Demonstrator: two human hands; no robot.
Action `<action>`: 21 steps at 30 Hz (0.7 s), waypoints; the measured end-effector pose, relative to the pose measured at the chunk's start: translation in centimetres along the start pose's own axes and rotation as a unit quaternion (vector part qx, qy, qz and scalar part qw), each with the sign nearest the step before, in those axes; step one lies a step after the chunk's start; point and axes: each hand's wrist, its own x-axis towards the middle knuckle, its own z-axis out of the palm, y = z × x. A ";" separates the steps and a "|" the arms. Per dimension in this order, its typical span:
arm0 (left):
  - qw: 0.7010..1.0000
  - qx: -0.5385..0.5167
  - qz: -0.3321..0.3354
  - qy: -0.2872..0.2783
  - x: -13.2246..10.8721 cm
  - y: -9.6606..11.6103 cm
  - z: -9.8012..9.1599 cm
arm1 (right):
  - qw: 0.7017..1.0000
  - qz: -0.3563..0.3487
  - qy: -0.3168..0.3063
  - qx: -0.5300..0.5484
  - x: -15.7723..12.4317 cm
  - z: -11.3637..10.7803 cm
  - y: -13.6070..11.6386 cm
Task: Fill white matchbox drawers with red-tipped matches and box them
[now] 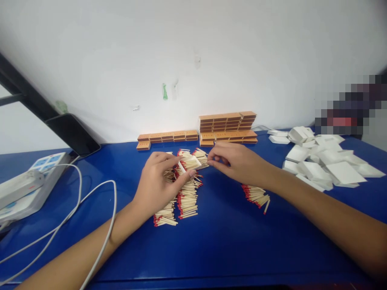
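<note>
My left hand (161, 171) grips a small white matchbox tray (198, 162) between thumb and fingers, with matches lying inside it. Below and around the tray, loose red-tipped matches (188, 199) lie in two long rows, partly covered by that hand. Just right of the tray is my right hand (228, 158), its thumb and fingers pinched together by the ends of some matches. Whatever sits between those fingertips is too small to make out. Under my right forearm a smaller group of matches (255, 195) rests on the blue table (223, 241).
Orange-brown matchboxes (226, 123) are stacked against the wall, with a lower row (169, 137) to their left. White empty trays (323, 157) are heaped at right. At left are a phone (74, 133), a power strip (21, 193) and a white cable (115, 197) crossing my left forearm.
</note>
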 end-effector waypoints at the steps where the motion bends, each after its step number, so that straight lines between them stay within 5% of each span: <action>1: 1.000 0.008 -0.006 0.003 0.1 -0.1 -0.1 | 1.000 0.004 -0.024 -0.009 0.0 0.2 0.5; 6: 1.000 0.009 -0.005 -0.007 0.1 -0.2 0.0 | 0.995 0.023 -0.096 -0.027 0.1 1.1 1.7; 21: 1.000 0.001 0.002 -0.006 0.0 -0.1 0.2 | 0.991 0.010 -0.131 -0.029 -0.2 0.6 1.5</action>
